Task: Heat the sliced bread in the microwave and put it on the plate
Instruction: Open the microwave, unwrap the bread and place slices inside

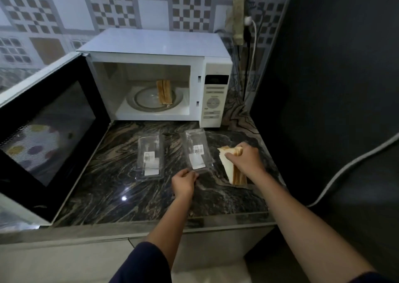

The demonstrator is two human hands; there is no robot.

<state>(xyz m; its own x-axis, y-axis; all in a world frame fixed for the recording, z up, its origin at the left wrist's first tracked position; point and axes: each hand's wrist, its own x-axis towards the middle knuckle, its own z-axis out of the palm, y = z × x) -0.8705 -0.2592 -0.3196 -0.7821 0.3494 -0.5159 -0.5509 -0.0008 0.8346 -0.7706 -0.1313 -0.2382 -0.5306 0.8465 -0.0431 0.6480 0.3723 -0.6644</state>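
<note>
Head view: right hand [244, 160] is clamping soft white sliced bread [230, 170] on the dark marbled counter [112, 174], while left hand [183, 182] is pinching a clear plastic wrapper [196, 151]. Light, squashy stuff, best held gently by the crusts. More slices [164, 91] are sitting inside the open white microwave [151, 45].

Bare forearms, dk navy short sleeves [144, 263] at both elbows
</note>
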